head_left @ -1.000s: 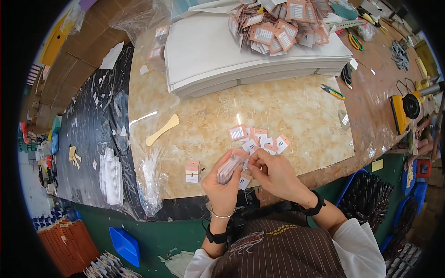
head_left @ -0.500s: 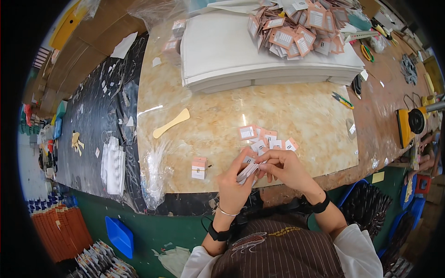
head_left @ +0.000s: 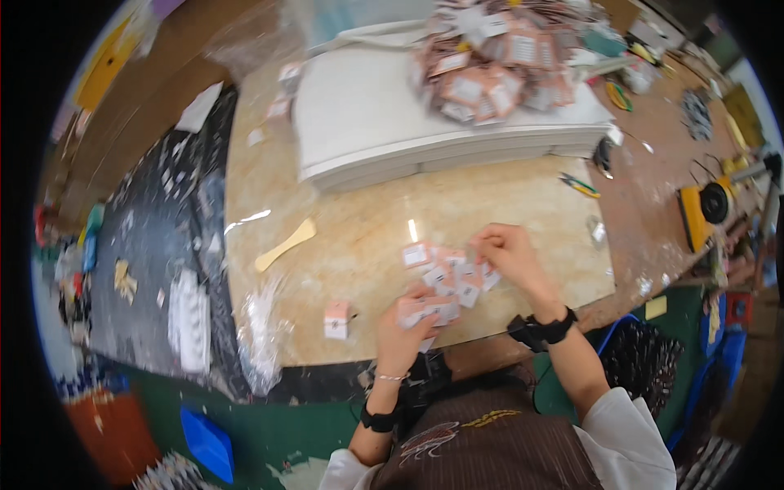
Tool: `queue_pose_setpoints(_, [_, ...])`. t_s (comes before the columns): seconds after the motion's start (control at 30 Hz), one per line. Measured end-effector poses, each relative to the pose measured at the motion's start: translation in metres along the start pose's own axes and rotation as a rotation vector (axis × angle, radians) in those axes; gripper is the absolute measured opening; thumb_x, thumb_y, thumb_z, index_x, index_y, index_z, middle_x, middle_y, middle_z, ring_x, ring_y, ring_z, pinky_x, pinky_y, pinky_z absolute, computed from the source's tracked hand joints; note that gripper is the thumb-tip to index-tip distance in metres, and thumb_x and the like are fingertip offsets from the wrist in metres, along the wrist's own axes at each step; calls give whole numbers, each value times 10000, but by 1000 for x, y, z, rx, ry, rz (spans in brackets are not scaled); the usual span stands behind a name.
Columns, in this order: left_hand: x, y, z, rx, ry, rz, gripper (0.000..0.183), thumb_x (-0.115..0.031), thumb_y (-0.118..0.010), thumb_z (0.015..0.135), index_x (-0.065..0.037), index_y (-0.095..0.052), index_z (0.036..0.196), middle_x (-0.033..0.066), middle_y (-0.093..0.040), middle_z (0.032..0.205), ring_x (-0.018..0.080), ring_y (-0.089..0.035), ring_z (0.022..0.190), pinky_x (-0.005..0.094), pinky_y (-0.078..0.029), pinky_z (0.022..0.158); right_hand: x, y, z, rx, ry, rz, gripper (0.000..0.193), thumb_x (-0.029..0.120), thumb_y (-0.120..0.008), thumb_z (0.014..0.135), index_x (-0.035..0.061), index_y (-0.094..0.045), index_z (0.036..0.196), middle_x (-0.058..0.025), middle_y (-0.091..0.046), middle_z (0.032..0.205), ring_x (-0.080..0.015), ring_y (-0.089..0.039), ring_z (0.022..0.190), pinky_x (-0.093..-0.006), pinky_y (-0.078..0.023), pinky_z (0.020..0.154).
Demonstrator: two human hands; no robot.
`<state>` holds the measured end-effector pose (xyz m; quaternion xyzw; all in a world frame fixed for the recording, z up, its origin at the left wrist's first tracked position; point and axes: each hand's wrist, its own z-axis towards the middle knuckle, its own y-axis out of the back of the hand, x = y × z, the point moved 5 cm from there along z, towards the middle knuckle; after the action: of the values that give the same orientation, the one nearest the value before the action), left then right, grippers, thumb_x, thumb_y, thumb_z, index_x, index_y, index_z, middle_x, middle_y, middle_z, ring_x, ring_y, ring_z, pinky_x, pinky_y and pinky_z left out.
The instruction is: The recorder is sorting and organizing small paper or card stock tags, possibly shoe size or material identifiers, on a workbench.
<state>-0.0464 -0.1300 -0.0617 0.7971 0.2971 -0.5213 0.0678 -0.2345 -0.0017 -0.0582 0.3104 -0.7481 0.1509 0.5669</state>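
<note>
Fanned out in my left hand (head_left: pixel 399 335) is a small bunch of pink-and-white hang tags (head_left: pixel 438 310); the fingers close round them low over the table near its front edge. Just beyond lies a loose group of the same hang tags (head_left: pixel 441 279). Above the right end of that group is my right hand (head_left: pixel 513 257), its thumb and fingers pinched together. Whether anything is between those fingertips I cannot make out. Left of my left hand stands a neat little stack of tags (head_left: pixel 336 320).
A thick stack of white sheets (head_left: pixel 359 106) at the back carries a big heap of tags (head_left: pixel 498 69). On the table are a cream spatula-shaped piece (head_left: pixel 286 245), green-and-yellow snips (head_left: pixel 580 185) and clear plastic strips (head_left: pixel 263 335). A yellow-and-black device (head_left: pixel 702 214) stands far right.
My hands have come apart. My right hand has moved up and away from the bunch, over the loose tags. The left keeps the bunch, now spread wider. The whole view has shifted slightly.
</note>
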Motion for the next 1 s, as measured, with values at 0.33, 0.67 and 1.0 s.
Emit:
queue_pose_setpoints(0.33, [-3,37,-6,-214,-25,238,423,-33,-664,862,59,-502,1242,105,-657,911,199,-687,729,297,-603,583,13,113,-6,-692,118,-650,86,119,-659,799,81,-699,864,-118,-688,725,-303,-661,684,-402,-498,627])
queue_pose_setpoints(0.67, [-3,49,-10,-119,-32,-126,405,6,-486,957,40,-413,1355,160,-600,1135,305,-650,1022,395,-584,854,-9,146,33,-718,-31,-942,90,141,-680,787,63,-672,831,-156,-660,918,-356,-653,815,-446,-504,704])
queue_pose_setpoints(1.0, [-19,20,-7,-64,-94,-35,430,4,-552,923,58,-443,1336,147,-624,1135,259,-659,1006,364,-600,809,-4,161,3,-902,441,-626,27,62,-569,879,40,-576,864,-132,-666,836,-285,-633,670,-391,-477,613])
